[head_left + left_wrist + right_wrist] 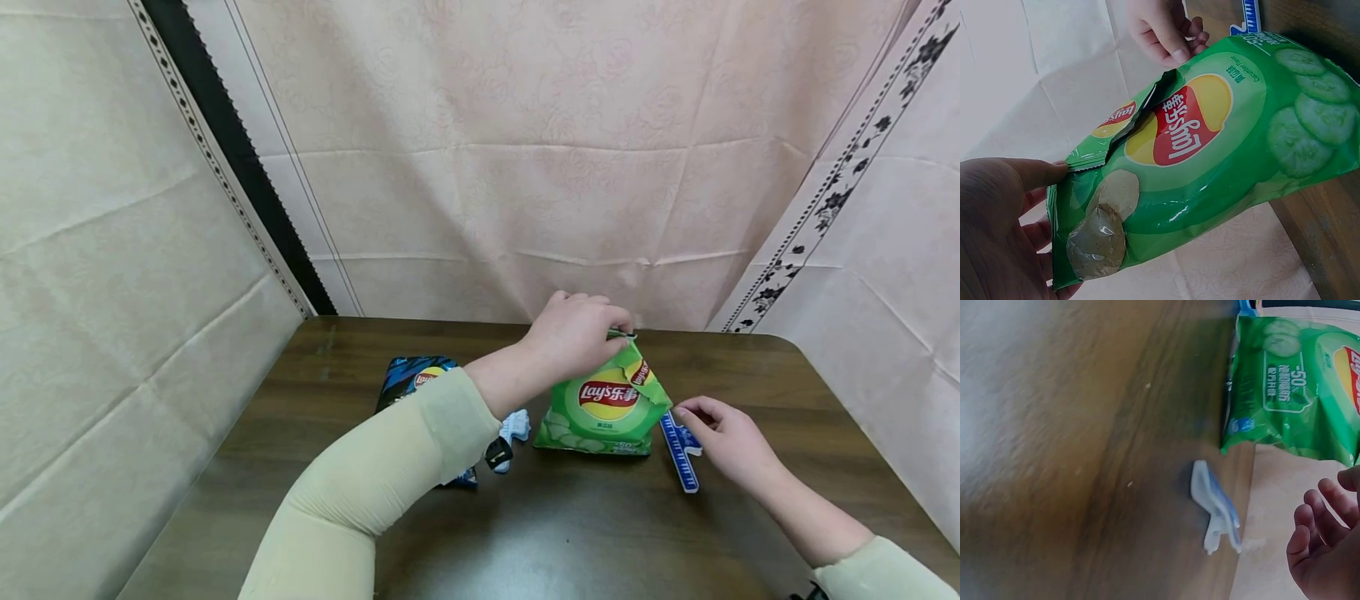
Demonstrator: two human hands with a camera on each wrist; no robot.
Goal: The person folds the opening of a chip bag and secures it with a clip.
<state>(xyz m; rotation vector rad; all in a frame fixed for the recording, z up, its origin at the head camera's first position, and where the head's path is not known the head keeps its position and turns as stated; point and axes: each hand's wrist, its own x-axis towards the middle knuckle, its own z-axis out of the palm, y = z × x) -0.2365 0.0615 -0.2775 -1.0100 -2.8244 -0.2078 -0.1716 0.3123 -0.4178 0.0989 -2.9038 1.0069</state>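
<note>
A green Lay's chip bag (pixel 607 408) stands on the table, leaning a little. My left hand (pixel 573 333) pinches its top edge; in the left wrist view the thumb of that hand (pixel 997 219) lies on the front and the fingers are behind. A torn or folded flap (pixel 1116 122) shows at the bag's upper side. My right hand (pixel 723 433) is beside the bag's right corner, its fingers loosely bent; the right wrist view shows the fingers (pixel 1329 519) close to the bag, with nothing seen in them. Beneath this hand lies a blue-and-white plastic piece (pixel 681 454).
A dark blue Lay's bag (pixel 408 375) lies to the left, partly hidden by my left arm. A light blue piece (pixel 514 425) rests between the two bags. Pale patterned cloth (pixel 525 167) hangs behind the wooden table (pixel 570 533) and on both sides.
</note>
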